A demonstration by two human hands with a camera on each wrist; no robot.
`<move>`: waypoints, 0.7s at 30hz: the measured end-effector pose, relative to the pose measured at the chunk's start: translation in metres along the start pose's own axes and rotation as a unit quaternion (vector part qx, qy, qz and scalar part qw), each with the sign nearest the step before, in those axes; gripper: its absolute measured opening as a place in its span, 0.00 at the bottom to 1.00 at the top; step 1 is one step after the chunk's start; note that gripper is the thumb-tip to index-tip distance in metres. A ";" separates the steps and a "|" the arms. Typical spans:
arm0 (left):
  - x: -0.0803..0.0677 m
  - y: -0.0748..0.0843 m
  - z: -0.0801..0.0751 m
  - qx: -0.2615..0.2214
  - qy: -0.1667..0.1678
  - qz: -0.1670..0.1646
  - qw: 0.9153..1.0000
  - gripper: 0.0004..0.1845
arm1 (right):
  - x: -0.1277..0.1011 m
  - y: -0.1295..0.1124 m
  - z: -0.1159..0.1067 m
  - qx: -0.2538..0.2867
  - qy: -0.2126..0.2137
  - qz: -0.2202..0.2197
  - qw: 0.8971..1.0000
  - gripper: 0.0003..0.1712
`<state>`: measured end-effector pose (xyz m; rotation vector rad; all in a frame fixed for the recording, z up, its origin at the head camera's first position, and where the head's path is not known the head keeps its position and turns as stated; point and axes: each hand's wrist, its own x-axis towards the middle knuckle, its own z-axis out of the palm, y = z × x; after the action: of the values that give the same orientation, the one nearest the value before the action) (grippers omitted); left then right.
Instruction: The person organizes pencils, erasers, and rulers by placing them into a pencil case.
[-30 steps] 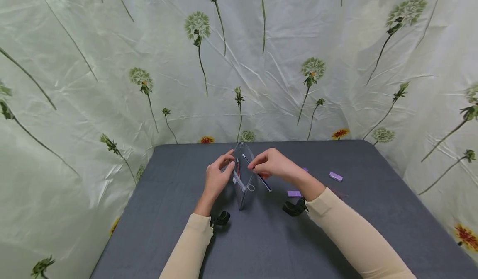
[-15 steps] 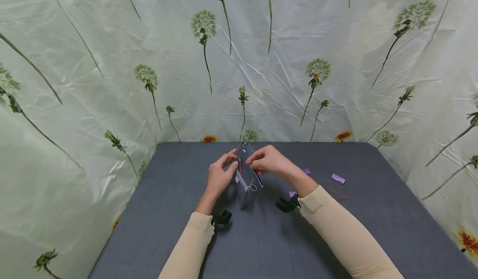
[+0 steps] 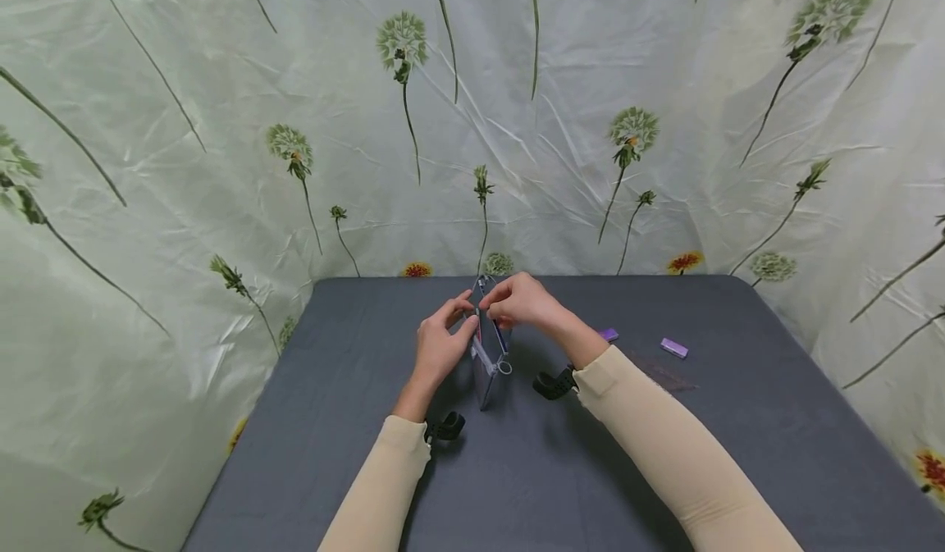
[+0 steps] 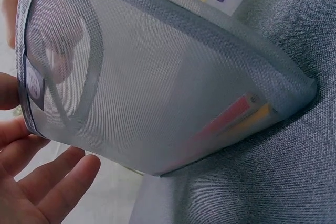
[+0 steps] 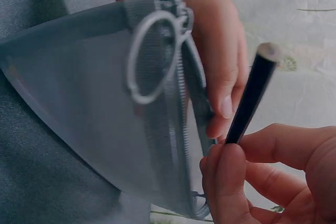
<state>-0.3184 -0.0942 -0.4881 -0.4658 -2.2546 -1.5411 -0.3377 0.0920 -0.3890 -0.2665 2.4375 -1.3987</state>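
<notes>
A translucent grey mesh pouch [image 3: 487, 363] stands on the dark grey table [image 3: 517, 470], purple erasers [image 3: 674, 348] beside, floral pale-green backdrop [image 3: 221, 125].

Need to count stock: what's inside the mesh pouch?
Through the mesh pouch, a red and a yellow stick-shaped item lie along its bottom edge; anything else in there is too blurred to tell.

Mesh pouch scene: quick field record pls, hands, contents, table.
pouch: grey mesh zip pouch standing on edge on the grey table
left hand: left hand grips the pouch's open rim
right hand: right hand pinches a dark pen at the opening
pouch contents: red and yellow sticks lying along the bottom
zipper: ring pull hanging at the near end
elsewhere: two purple erasers on the table to the right
</notes>
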 end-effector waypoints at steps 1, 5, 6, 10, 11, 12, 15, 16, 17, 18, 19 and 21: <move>0.000 0.000 0.000 0.001 0.001 -0.001 1.000 0.05 | 0.002 0.001 0.001 -0.004 0.003 -0.002 1.000 0.09; 0.001 0.000 0.000 0.001 0.005 -0.001 1.000 0.05 | 0.004 0.003 0.006 -0.018 0.011 -0.010 1.000 0.09; 0.001 0.000 -0.001 -0.001 0.005 0.000 1.000 0.05 | 0.004 0.003 0.008 -0.019 0.013 -0.012 1.000 0.08; 0.001 0.001 -0.002 -0.010 0.000 0.006 1.000 0.05 | 0.005 0.005 0.012 -0.020 0.023 -0.015 0.999 0.08; 0.001 0.002 -0.002 -0.011 -0.001 0.007 1.000 0.05 | 0.005 0.005 0.013 -0.022 0.025 -0.016 0.999 0.08; 0.001 0.001 -0.002 -0.013 -0.001 0.009 1.000 0.04 | 0.005 0.005 0.014 -0.025 0.028 -0.018 0.999 0.08; 0.001 0.001 -0.003 -0.015 -0.002 0.010 1.000 0.04 | 0.007 0.005 0.017 -0.036 0.033 -0.025 0.998 0.08; 0.001 0.001 -0.004 -0.015 -0.003 0.011 1.000 0.04 | 0.008 0.005 0.017 -0.042 0.035 -0.028 0.998 0.08; 0.001 0.000 -0.004 -0.016 -0.002 0.012 1.000 0.04 | 0.008 0.005 0.018 -0.047 0.035 -0.030 0.998 0.08; 0.001 0.000 -0.004 -0.018 -0.001 0.013 1.000 0.04 | 0.009 0.005 0.019 -0.051 0.034 -0.033 0.998 0.08; 0.000 0.000 -0.004 -0.019 -0.001 0.013 1.000 0.04 | 0.010 0.006 0.020 -0.055 0.032 -0.035 0.997 0.09; 0.000 0.000 -0.005 -0.021 -0.002 0.012 1.000 0.04 | 0.011 0.007 0.021 -0.065 0.028 -0.038 0.997 0.09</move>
<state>-0.3182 -0.0990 -0.4866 -0.5059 -2.2148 -1.5804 -0.3402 0.0749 -0.4069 -0.3588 2.5938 -1.2948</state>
